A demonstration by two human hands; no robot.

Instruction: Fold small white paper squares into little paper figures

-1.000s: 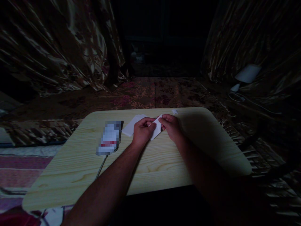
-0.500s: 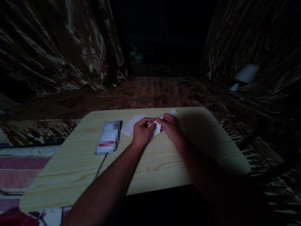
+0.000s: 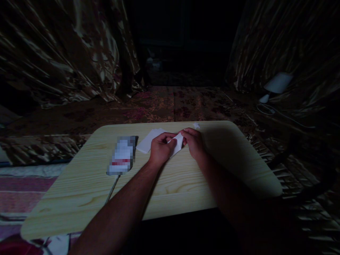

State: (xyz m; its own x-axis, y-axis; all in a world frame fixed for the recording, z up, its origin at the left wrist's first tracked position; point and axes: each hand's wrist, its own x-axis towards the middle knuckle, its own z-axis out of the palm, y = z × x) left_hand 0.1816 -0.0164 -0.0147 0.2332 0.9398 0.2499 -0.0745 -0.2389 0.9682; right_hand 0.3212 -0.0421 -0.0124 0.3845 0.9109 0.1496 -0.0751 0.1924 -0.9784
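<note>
A small folded piece of white paper [image 3: 177, 144] is held just above the wooden table [image 3: 183, 184]. My left hand [image 3: 162, 147] is closed on its left side, the thumb lying across the paper. My right hand [image 3: 193, 141] pinches the paper's upper right corner between thumb and fingers. Some of the paper is hidden behind the fingers. Beyond my left hand lie several sheets of white paper [image 3: 148, 141], partly covered by that hand. Near the far edge sits a small white scrap [image 3: 196, 125], likely paper.
A phone [image 3: 122, 156] with a blurred screen lies to the left, its cable [image 3: 112, 189] running toward me. Past the table are a patterned couch [image 3: 159, 104] and curtains. At the right stands a small white lamp [image 3: 278, 83] with a cord. A striped cloth [image 3: 23, 191] is at the left.
My right thumb and fingers have shifted slightly right and up to the paper's corner, uncovering more of it. My left hand stays about where it was.
</note>
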